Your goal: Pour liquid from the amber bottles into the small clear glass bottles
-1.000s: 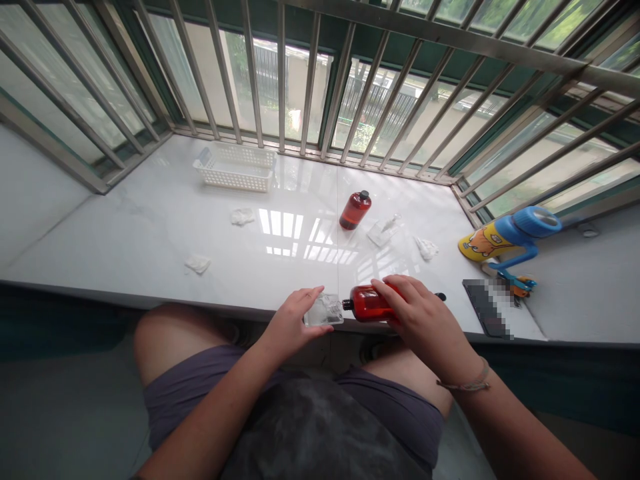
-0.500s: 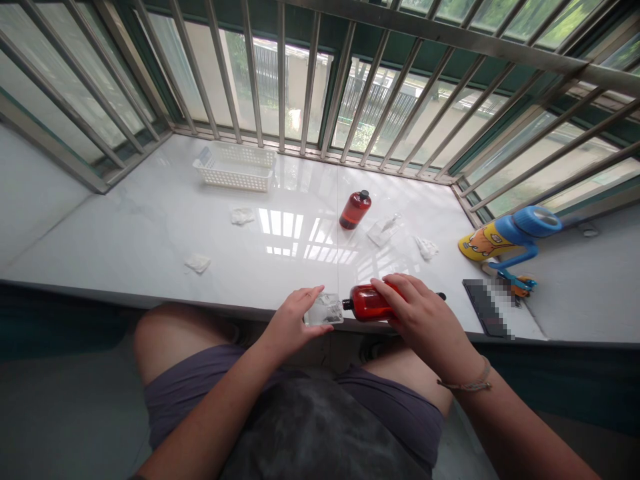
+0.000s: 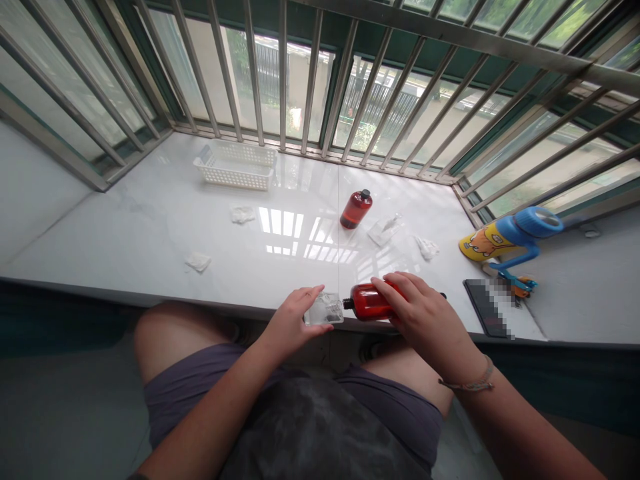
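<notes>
- My left hand (image 3: 293, 319) pinches a clear container (image 3: 325, 308) at the counter's (image 3: 135, 247) near edge; my right hand (image 3: 420, 313) is wrapped round a red bottle (image 3: 367, 303) just right of it.
- Done: that bottle is uncapped and tipped sideways, mouth close by the container's right side; touching or not, I can't tell.
- Left: hard to judge, since I can't make out any flow or level.
- Farther off, a capped bottle (image 3: 357, 210) seems to hold some liquid.
- Far left sits a white basket (image 3: 237, 177).

Metal bars (image 3: 283, 80) cross the windows (image 3: 298, 93); daylight glints on the white counter (image 3: 145, 220) between pale walls (image 3: 37, 173), dim floor (image 3: 60, 413) below.
</notes>
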A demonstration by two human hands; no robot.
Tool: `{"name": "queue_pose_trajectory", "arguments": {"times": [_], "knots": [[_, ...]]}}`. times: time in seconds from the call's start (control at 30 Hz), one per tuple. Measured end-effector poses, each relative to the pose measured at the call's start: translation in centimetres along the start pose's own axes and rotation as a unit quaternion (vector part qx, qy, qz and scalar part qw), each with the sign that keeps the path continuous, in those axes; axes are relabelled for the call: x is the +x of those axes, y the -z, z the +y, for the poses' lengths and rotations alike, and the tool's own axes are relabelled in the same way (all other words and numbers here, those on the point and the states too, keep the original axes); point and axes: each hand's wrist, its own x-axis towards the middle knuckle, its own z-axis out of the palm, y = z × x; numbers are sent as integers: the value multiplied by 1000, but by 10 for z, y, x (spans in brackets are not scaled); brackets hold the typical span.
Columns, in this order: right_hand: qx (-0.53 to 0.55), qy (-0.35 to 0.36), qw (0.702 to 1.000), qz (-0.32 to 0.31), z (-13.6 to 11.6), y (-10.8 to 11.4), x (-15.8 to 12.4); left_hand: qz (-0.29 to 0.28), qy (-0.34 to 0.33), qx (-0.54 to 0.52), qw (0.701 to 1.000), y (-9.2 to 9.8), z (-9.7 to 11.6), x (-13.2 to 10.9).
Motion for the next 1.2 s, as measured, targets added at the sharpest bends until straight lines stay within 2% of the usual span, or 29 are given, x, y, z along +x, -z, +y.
{"name": "queue_pose_trajectory", "arguments": {"times": [1.2], "knots": [[-20,0,1000,-10,-2,7,0,5,2,-12,1000,1,1,-1]]}}
